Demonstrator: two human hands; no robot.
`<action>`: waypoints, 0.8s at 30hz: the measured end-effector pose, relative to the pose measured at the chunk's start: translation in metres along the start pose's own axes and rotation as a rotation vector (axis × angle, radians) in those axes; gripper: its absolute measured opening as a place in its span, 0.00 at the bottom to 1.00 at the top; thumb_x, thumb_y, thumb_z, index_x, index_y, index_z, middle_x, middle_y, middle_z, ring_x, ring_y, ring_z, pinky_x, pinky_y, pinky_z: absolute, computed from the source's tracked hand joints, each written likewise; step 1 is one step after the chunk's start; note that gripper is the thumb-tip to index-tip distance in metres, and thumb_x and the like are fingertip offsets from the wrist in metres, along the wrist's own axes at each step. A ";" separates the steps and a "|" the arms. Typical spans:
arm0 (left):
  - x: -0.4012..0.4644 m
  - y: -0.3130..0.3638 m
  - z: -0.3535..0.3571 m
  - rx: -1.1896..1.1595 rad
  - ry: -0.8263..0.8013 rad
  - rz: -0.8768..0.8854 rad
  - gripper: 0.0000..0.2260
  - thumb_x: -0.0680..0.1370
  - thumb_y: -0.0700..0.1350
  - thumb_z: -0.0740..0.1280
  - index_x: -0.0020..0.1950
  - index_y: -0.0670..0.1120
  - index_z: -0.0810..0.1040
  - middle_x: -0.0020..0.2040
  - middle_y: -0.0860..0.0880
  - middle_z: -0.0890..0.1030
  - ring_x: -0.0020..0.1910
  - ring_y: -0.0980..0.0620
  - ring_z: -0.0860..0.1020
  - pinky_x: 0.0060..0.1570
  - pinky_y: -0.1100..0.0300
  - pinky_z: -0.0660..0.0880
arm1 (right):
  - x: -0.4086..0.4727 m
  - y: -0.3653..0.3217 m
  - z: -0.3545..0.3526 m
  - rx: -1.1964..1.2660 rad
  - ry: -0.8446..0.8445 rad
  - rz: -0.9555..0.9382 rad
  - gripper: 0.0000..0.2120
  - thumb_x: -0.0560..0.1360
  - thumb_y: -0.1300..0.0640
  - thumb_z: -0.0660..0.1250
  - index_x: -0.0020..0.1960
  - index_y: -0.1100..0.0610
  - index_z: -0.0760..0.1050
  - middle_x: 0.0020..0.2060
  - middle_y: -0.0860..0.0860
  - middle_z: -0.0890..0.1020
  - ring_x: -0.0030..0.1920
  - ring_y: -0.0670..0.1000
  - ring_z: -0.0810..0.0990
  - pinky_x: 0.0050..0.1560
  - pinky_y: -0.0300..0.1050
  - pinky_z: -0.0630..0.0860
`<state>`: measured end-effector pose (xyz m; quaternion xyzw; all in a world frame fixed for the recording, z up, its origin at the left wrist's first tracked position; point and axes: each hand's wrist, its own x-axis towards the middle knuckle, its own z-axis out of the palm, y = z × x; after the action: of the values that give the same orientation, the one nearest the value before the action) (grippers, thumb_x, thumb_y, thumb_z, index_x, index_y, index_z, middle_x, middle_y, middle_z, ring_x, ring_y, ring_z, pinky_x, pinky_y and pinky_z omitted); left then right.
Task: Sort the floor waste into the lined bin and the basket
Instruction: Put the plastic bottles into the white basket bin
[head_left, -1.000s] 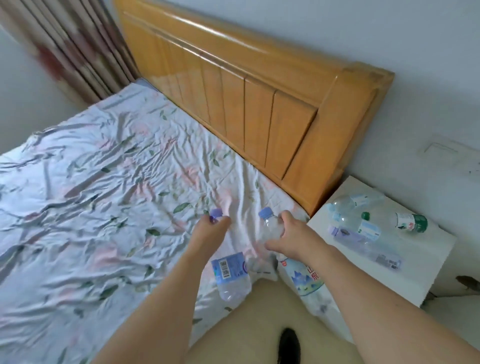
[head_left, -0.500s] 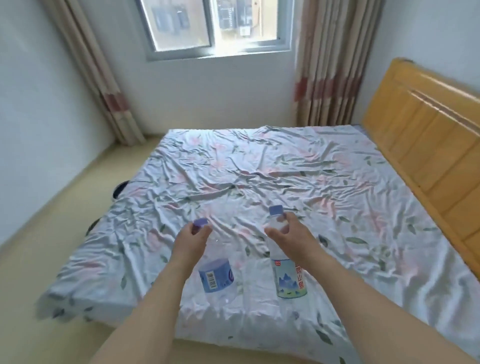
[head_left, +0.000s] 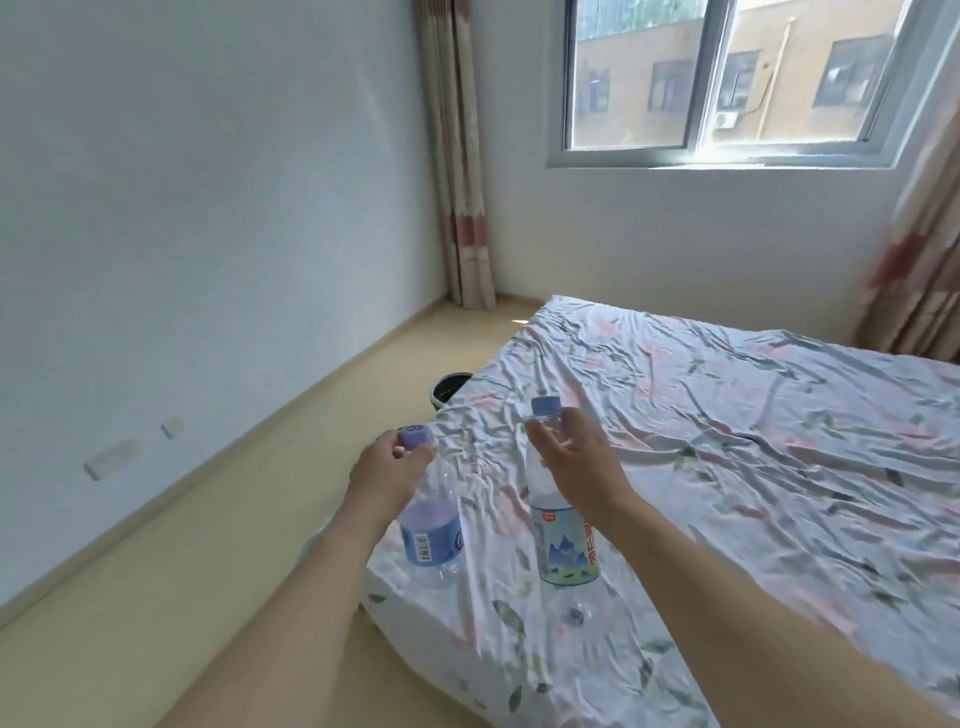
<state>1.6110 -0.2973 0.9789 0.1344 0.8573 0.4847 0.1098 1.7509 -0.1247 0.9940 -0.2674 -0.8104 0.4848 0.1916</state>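
Note:
My left hand (head_left: 387, 473) grips the neck of a clear plastic bottle with a purple cap and a blue label (head_left: 431, 535), which hangs down over the bed's corner. My right hand (head_left: 571, 457) grips the neck of a second clear bottle with a blue cap and a mountain-picture label (head_left: 566, 551). Both bottles hang upright in the air in front of me. Past the bed's far-left edge, a dark round bin (head_left: 449, 387) stands on the floor, partly hidden by the mattress.
A bed with a crumpled floral sheet (head_left: 727, 441) fills the right half. Pale floor (head_left: 208, 571) runs between the bed and the white left wall. Curtains (head_left: 457, 156) hang in the far corner beside a window (head_left: 727, 78).
My view has swung left, from the headboard and nightstand across the bed to the window wall and floor strip. Both hands keep the same grip on their bottles.

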 end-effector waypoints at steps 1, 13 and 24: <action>0.018 -0.001 -0.007 0.016 0.004 0.006 0.10 0.76 0.52 0.69 0.54 0.51 0.76 0.47 0.50 0.79 0.49 0.46 0.78 0.51 0.54 0.74 | 0.016 -0.005 0.012 0.015 0.011 -0.001 0.15 0.78 0.42 0.60 0.50 0.55 0.69 0.43 0.49 0.77 0.44 0.50 0.77 0.37 0.43 0.68; 0.245 -0.008 -0.133 0.246 0.032 0.064 0.10 0.75 0.50 0.67 0.51 0.45 0.74 0.44 0.50 0.77 0.39 0.51 0.73 0.36 0.60 0.68 | 0.227 -0.087 0.171 0.163 -0.020 0.015 0.10 0.77 0.52 0.63 0.54 0.56 0.72 0.42 0.48 0.75 0.38 0.46 0.72 0.37 0.41 0.67; 0.438 -0.107 -0.291 0.237 0.008 0.018 0.08 0.75 0.48 0.66 0.50 0.46 0.73 0.50 0.48 0.79 0.44 0.50 0.76 0.39 0.60 0.70 | 0.362 -0.172 0.377 0.064 -0.160 0.028 0.14 0.77 0.53 0.65 0.62 0.55 0.72 0.49 0.49 0.77 0.50 0.51 0.76 0.51 0.47 0.72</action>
<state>1.0935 -0.4362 1.0087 0.1522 0.9077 0.3816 0.0852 1.2101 -0.2250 0.9936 -0.2327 -0.8036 0.5328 0.1277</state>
